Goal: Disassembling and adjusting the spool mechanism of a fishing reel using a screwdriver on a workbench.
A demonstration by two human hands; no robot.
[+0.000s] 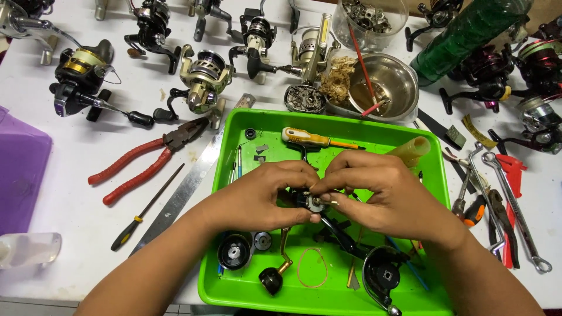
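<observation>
Over the green tray (234, 126), my left hand (257, 196) and my right hand (380, 193) meet and together grip a small dark reel body (308, 202), fingertips pinching a tiny part on it. The body is mostly hidden by my fingers. Below the hands in the tray lie a black spool (235, 251), a gold crank handle with a black knob (275, 270), a rubber band (312, 267) and a black side cover (381, 272). A yellow-handled screwdriver (307, 138) lies at the tray's far side.
Several fishing reels (202, 79) line the table's far edge and right side. Red-handled pliers (143, 159), a steel ruler (187, 187) and a thin screwdriver (146, 208) lie left of the tray. A metal bowl (389, 79), green bottle (468, 32) and wrenches (515, 205) sit right.
</observation>
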